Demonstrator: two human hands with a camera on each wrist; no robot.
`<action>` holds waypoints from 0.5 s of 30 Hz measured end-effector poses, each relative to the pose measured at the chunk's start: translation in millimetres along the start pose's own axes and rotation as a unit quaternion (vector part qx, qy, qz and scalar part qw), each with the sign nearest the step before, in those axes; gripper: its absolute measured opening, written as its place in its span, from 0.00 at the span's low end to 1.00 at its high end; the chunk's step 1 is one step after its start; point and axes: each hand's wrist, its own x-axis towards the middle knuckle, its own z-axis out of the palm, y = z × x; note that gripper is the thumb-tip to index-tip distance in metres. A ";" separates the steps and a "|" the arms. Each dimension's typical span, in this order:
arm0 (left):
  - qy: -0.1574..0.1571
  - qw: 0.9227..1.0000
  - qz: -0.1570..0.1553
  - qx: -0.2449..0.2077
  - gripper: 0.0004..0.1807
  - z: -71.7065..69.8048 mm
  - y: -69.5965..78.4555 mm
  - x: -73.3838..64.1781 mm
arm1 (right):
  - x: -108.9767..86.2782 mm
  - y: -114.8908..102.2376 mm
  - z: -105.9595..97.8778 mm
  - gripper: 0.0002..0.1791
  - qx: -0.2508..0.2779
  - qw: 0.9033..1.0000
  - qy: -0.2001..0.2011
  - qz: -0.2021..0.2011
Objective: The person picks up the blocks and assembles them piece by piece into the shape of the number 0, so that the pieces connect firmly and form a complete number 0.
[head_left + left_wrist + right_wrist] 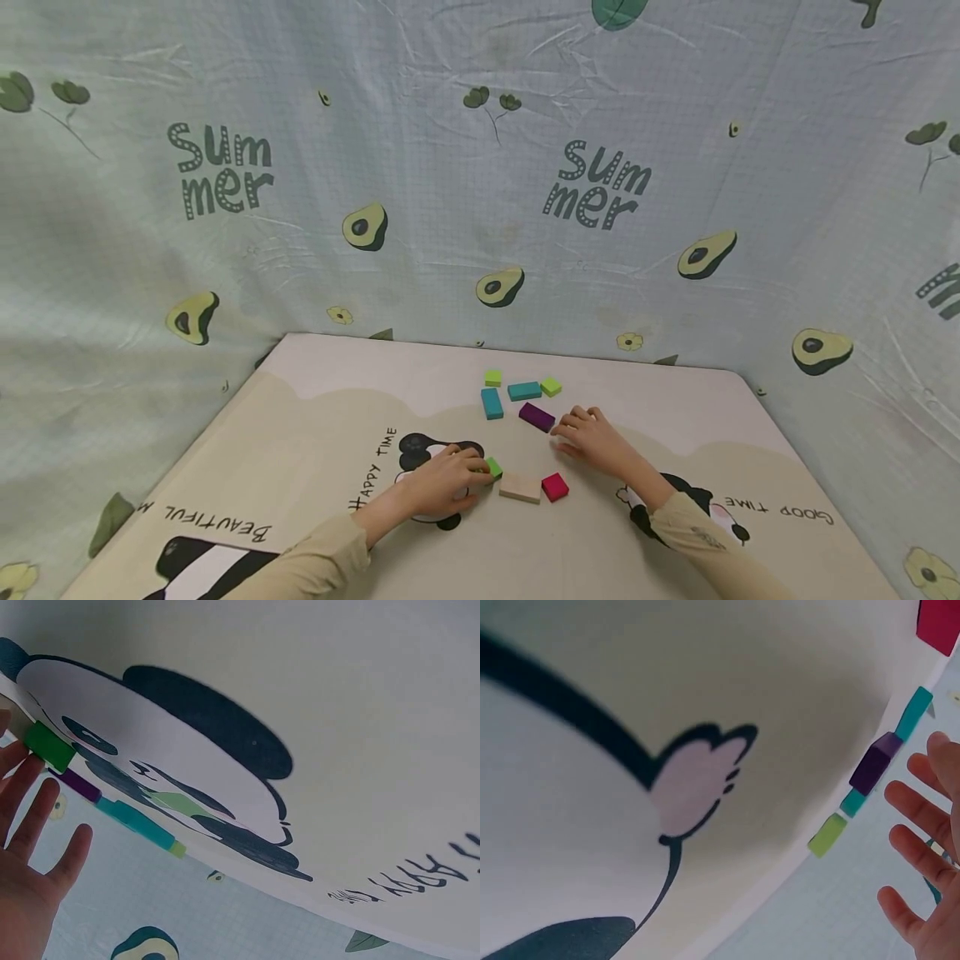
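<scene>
My left hand [447,481] is low over the table, fingers spread, with its fingertips right at a green block [492,468]. The left wrist view shows the same green block [50,745] beside the fingertips. A plain wooden block [520,487] lies just right of it, followed by a red cube [555,487]. My right hand [596,440] hovers with parted fingers beside a purple block [537,417], holding nothing. In the right wrist view, that purple block [874,763] appears just beyond the fingertips.
Farther back lie two teal blocks [492,404], one upright in view and one crosswise, and two lime green cubes [492,378]. The table [315,450] has a printed cover with pandas and lettering. A patterned curtain [420,167] hangs behind its far edge.
</scene>
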 end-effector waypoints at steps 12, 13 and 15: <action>0.015 1.000 0.009 0.006 0.16 2.6 -0.5 0.5 | 12.0 12.3 12.6 0.16 -0.021 1.000 0.015 -0.001; 0.013 1.000 0.008 0.007 0.16 2.6 -0.4 0.6 | 13.3 12.7 12.9 0.17 -0.022 1.000 0.013 -0.003; 0.014 1.000 0.008 0.006 0.16 2.1 -0.1 0.5 | 15.9 14.0 13.9 0.19 -0.023 1.000 0.009 -0.007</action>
